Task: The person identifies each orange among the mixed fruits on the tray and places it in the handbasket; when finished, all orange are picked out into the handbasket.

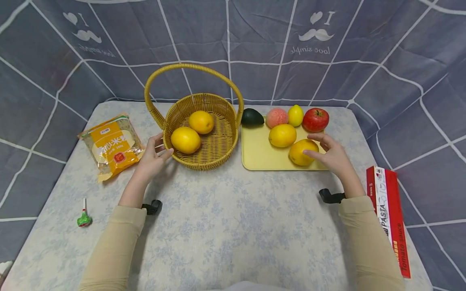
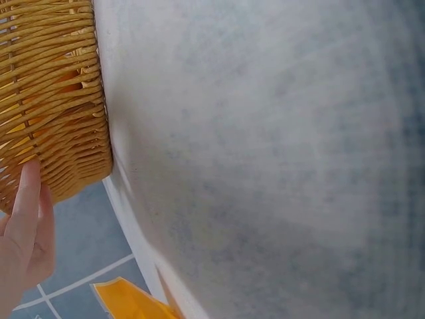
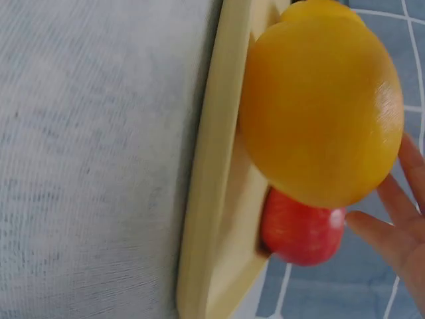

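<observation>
My left hand is at the left side of a wicker basket, its fingers touching the woven wall. Inside the basket lie two oval yellow-orange fruits, one in front and one behind. Over the right part of a yellow tray, my right hand has thumb and fingers spread beside another yellow-orange fruit. In the right wrist view that fruit looms large, with fingertips right at its edge. A similar fruit lies just behind it on the tray.
Along the tray's back are an avocado, a peach, a lemon and a red apple. On the left lie a grain packet and a lollipop. A red pasta box lies at the right edge.
</observation>
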{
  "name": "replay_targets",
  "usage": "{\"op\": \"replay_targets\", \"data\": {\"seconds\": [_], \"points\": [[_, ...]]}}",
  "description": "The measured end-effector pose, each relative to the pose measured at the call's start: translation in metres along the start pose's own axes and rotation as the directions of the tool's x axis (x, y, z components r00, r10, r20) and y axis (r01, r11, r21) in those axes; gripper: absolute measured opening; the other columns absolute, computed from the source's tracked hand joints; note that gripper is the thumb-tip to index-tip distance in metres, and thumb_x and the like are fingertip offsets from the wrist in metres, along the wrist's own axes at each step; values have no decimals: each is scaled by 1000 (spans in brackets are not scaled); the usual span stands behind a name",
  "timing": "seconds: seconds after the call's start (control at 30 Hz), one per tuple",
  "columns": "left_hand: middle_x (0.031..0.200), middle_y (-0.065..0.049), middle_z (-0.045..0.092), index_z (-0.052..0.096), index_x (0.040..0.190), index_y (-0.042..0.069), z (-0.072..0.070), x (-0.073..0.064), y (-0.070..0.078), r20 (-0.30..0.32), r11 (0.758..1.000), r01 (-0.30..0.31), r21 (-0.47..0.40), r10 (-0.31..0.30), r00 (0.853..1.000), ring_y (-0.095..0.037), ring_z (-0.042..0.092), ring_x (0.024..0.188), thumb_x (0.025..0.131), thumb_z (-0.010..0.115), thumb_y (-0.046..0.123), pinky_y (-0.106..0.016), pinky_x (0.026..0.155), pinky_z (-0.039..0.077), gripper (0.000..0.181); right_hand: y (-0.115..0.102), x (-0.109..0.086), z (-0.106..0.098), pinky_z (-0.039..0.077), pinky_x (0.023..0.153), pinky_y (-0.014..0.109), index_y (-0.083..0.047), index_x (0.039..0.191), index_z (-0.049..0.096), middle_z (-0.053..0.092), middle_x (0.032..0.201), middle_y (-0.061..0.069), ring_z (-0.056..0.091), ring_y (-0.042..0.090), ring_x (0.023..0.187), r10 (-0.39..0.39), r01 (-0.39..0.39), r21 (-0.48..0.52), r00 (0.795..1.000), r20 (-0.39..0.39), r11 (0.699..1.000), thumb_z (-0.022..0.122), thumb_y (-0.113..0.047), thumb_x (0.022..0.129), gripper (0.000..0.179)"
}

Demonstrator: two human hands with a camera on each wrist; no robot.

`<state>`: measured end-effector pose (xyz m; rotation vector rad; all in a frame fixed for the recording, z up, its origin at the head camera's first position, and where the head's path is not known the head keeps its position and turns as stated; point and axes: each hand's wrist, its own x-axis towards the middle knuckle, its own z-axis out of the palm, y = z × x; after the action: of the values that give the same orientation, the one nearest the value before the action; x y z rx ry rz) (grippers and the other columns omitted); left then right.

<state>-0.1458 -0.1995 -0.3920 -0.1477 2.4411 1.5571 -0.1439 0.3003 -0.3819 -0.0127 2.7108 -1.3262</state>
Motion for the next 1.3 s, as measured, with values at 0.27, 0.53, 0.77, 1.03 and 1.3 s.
{"op": "replay_targets", "data": {"seconds": [0.27, 0.53, 0.77, 1.03, 1.3], "points": [[160, -23, 14, 0, 158, 11, 0, 0, 1, 7, 1000, -2, 7, 2, 1000, -39, 23, 146, 104, 48, 17, -54, 117, 31, 72, 12, 6, 0, 22, 119, 58, -2, 150, 36, 38, 152, 22, 27, 41, 144, 30, -27, -27, 994, 103, 999, 74, -27, 89, 76], [160, -23, 14, 1, 158, 10, 0, 1, 0, 5, 1000, 1, 12, -1, 1000, -39, 23, 146, 104, 48, 16, -55, 116, 31, 72, 22, 10, 0, 23, 117, 63, -10, 156, 24, 23, 160, 21, 22, 46, 145, 122, -107, -92, 976, 179, 990, 74, -36, 87, 89], [160, -23, 13, 1, 159, 12, 0, 2, -1, 6, 1000, -1, -2, 1, 1000, -39, 22, 146, 104, 48, 17, -55, 116, 32, 72, 23, 9, 0, 26, 115, 65, -11, 157, 21, 21, 159, 23, 22, 48, 144, 132, -116, -92, 973, 191, 989, 76, -33, 86, 92], [160, -23, 13, 1, 159, 13, -1, 2, -2, 5, 1000, 1, -6, -1, 1000, -39, 22, 147, 104, 48, 17, -56, 116, 31, 73, 26, 9, 1, 30, 115, 61, -10, 157, 16, 23, 158, 23, 26, 46, 141, 127, -119, -53, 970, 210, 992, 77, -32, 86, 96], [160, -23, 14, 2, 158, 11, 0, 1, -1, -4, 1000, 1, -4, -1, 1000, -40, 22, 146, 104, 48, 17, -56, 116, 31, 72, 29, 11, 5, 32, 113, 61, -7, 154, 18, 25, 156, 21, 29, 45, 139, 123, -121, -22, 976, 181, 992, 78, -31, 84, 96]]}}
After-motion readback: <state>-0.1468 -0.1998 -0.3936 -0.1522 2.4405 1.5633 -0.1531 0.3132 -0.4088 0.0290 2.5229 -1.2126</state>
